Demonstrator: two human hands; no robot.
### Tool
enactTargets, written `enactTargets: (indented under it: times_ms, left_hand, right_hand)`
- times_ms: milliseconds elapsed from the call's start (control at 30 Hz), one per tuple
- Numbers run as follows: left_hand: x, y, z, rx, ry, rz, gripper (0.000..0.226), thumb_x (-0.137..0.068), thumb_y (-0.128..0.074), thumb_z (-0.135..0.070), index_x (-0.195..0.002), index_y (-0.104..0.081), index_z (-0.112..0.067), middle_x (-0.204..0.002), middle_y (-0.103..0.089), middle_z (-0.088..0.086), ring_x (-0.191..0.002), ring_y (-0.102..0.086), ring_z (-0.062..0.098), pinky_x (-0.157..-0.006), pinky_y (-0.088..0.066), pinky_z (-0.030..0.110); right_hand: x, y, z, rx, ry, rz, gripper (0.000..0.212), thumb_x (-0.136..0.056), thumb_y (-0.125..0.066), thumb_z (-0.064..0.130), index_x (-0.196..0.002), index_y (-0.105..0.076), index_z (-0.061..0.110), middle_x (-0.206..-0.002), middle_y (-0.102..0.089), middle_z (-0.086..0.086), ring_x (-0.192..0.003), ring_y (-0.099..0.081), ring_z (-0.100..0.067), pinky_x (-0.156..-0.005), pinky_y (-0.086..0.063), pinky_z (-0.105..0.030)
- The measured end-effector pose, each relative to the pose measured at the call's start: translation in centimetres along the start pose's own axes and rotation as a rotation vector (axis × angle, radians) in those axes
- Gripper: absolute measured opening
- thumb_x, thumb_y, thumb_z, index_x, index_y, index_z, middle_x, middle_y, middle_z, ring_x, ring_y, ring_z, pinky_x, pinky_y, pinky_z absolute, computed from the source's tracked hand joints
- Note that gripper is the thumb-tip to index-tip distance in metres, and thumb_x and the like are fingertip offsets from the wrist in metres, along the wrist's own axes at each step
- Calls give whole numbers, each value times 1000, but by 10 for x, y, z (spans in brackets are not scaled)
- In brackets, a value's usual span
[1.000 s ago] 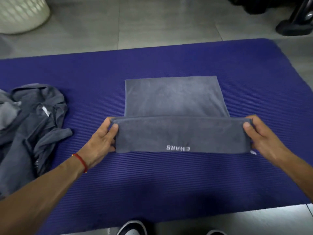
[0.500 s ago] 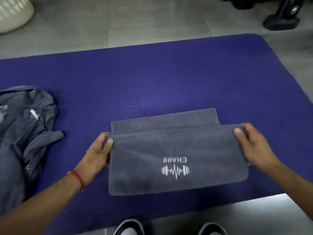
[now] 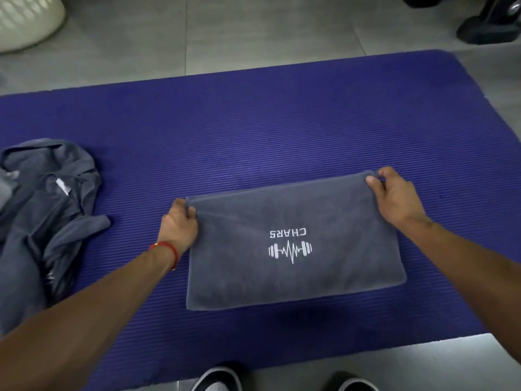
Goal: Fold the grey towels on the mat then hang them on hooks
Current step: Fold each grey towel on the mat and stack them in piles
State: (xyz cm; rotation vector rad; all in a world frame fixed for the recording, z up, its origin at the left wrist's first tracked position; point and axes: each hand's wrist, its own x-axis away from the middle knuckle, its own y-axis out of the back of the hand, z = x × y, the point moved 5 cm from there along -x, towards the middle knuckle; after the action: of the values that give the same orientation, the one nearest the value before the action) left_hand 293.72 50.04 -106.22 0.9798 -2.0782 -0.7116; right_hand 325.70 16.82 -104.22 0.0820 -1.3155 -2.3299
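A grey towel (image 3: 293,280) with a white CHARS logo lies folded flat on the blue ribbed mat (image 3: 253,131), near its front edge. My left hand (image 3: 179,224) pinches the towel's far left corner. At the far right corner, my right hand (image 3: 394,196) pinches the cloth between thumb and fingers. Both corners sit on the far edge of the fold. A crumpled heap of more grey towels (image 3: 42,215) lies at the mat's left side.
Grey floor tiles surround the mat. A cream woven basket (image 3: 25,18) stands at the far left, and a black stand base (image 3: 490,26) at the far right. My two shoes (image 3: 217,380) show at the bottom edge.
Both hands have carried the towel's near edge away from me over the rest, so the fold now covers the lower layer and the logo faces up.
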Motion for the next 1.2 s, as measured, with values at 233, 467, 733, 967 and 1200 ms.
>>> enactTargets:
  times_ms: [233,467,733,967,1200]
  left_hand:
    - [15,5,1,6,-7,-38,34,-102,-50,-41,-122,-47,-14,-99,-67,12,-90,-64,33,-80,-53,45]
    - [82,1,43,32,64,87,46,-95,-65,-31,-133,-42,-19,-76,-73,3,-80,-67,19,-63,-45,30]
    - [97,3,70,-81,20,178,45,-93,-70,-25,-128,-44,-18,-64,-71,2,-71,-70,22,-69,-50,35]
    - [115,-43,-38,-719,-934,2,53,-94,-44,-43,-146,-45,-30,-154,-40,4,-141,-39,33,-106,-40,55]
    - [99,-132,-63,-994,-1041,257,62,-104,-15,-50,-159,10,-34,-168,15,4,-153,17,36,-116,-2,71]
  right_hand:
    - [12,-10,-6,-45,-134,35,45,-103,-44,53,-128,-50,16,-90,-65,0,-87,-62,-24,-76,-49,-39]
    - [89,-1,-38,-268,-239,4,44,-95,-63,47,-130,-47,27,-99,-69,5,-90,-63,-14,-74,-42,-33]
    - [119,2,-66,-192,-228,115,57,-85,-81,25,-133,-51,25,-92,-71,4,-93,-68,-16,-72,-44,-23]
    - [92,-8,-41,218,-174,65,49,-89,-63,59,-114,-63,17,-100,-67,-1,-95,-64,-27,-81,-52,-41]
    - [82,-21,-37,42,-404,98,34,-85,-73,48,-91,-70,15,-83,-71,-4,-88,-68,-30,-76,-53,-38]
